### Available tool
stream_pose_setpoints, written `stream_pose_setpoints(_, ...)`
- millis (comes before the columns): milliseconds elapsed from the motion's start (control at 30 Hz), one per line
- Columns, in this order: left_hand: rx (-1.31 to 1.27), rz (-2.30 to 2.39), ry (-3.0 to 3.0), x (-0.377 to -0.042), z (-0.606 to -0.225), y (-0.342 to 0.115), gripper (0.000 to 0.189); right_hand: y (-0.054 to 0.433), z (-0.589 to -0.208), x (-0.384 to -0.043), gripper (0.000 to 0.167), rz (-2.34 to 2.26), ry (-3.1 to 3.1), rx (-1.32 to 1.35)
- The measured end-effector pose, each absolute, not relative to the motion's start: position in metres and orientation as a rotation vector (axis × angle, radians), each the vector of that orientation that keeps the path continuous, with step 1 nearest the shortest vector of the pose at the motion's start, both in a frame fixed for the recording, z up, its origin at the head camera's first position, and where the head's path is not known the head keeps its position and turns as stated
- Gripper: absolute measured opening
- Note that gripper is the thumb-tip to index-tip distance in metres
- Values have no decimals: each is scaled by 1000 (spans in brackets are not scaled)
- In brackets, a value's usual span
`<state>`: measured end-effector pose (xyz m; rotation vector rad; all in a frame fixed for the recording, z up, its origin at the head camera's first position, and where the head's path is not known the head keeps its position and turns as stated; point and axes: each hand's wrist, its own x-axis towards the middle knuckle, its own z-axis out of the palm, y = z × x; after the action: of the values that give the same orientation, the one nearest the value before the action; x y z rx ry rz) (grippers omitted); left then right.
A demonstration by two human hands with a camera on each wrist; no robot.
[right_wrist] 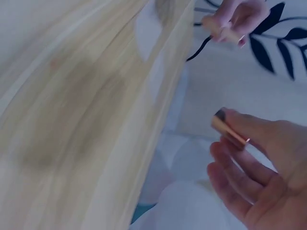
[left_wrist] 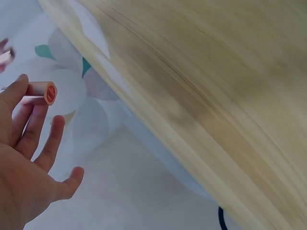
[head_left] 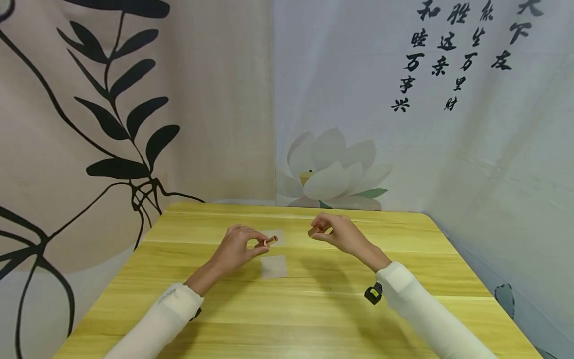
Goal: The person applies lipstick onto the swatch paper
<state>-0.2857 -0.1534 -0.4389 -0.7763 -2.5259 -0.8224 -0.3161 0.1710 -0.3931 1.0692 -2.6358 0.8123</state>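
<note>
My left hand (head_left: 237, 245) pinches a rose-gold lipstick tube (head_left: 271, 241) between thumb and fingers, above the table's far middle. In the left wrist view the lipstick tube (left_wrist: 40, 91) turns a round reddish end outward, with the other fingers spread loosely below. To the right, my right hand (head_left: 344, 234) pinches a short rose-gold lipstick cap (head_left: 315, 231). The right wrist view shows one dark end on that lipstick cap (right_wrist: 227, 130). Tube and cap are apart, with a gap between the hands. Fingers partly hide both pieces.
Two pale square sheets lie on the yellow wood-grain table (head_left: 314, 319): a near sheet (head_left: 274, 268) and a far sheet (head_left: 277, 234), partly behind the left hand. Printed cloth (head_left: 224, 99) hangs behind the table. A black device (head_left: 373, 293) sits at the right wrist.
</note>
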Motion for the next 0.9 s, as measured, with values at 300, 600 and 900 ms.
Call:
stream_pose_setpoints(300, -743, -811, -2509, -285, -441, -163, 22, 205, -417, -326, 22, 613, -2870, 867)
stream_pose_setpoints(600, -729, -819, -2514, -284, -441, -165, 21, 227, -430, -332, 22, 464, -2920, 798)
stream_pose_setpoints(900, -741, -829, -2511, -283, -440, -165, 21, 242, -442, -332, 23, 448, -3001, 710)
